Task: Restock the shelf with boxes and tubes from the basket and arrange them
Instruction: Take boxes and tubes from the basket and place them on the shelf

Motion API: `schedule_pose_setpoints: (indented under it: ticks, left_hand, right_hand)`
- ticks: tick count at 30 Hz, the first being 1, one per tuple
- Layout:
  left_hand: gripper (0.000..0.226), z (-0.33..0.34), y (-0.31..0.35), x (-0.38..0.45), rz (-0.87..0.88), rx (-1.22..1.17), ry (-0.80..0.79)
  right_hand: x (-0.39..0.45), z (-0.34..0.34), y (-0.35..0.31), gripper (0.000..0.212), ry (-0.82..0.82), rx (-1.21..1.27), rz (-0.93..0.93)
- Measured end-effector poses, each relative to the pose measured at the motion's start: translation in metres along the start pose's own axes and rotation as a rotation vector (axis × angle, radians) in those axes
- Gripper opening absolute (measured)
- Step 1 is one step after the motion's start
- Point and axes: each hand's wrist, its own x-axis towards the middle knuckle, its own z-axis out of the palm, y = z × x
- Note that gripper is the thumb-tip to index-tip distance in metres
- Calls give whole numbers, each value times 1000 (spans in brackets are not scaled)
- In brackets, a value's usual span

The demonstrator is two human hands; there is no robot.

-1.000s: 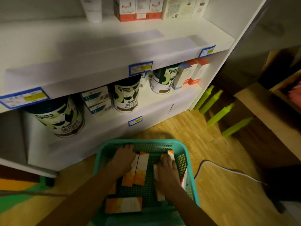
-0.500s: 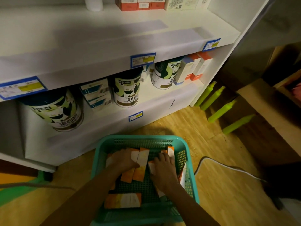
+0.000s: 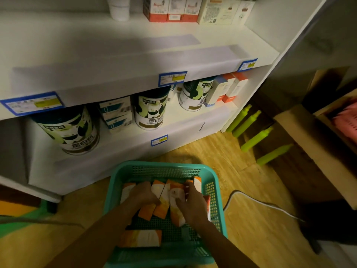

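Observation:
A teal plastic basket [image 3: 135,169] sits on the wood floor below the white shelf [image 3: 116,60]. Several orange-and-white boxes [image 3: 164,198] lie inside it. My left hand [image 3: 143,196] curls over the boxes at the left of the pile. My right hand [image 3: 193,206] clasps a box [image 3: 176,213] at the right. The two hands press the boxes together between them. One more orange-and-white box [image 3: 141,237] lies flat near the basket's near edge.
The lower shelf holds three green-and-white cans [image 3: 150,111], stacked blue-and-white boxes [image 3: 116,113] and red-and-white boxes [image 3: 229,88]. The upper shelf carries boxes [image 3: 170,8] and a white tube [image 3: 118,8] at the back. Green bottles [image 3: 251,124], a cardboard box [image 3: 309,147] and a white cable [image 3: 257,202] lie right.
Both hands have drawn closer together in the basket, gathering the orange-and-white boxes into one bunch. The camera has dipped a little toward the shelf.

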Motion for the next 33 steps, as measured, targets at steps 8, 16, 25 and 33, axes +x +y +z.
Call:
schedule_pose_setpoints:
  ticks: [8,16,25,33]
  left_hand:
    - [73,13,5,-1,65,88,71]
    - [77,4,9,-7,88,22,125]
    - [67,-57,43,-70,301,-104,204]
    - [94,-144,86,-176,480,-42,348]
  right_hand:
    - [7,5,11,47,80,121,48]
    - [9,-2,17,44,134,248,83]
    - [-7,-70,-30,38,203,228,23]
    - [-48,-155,-100,50,302,274,-197]
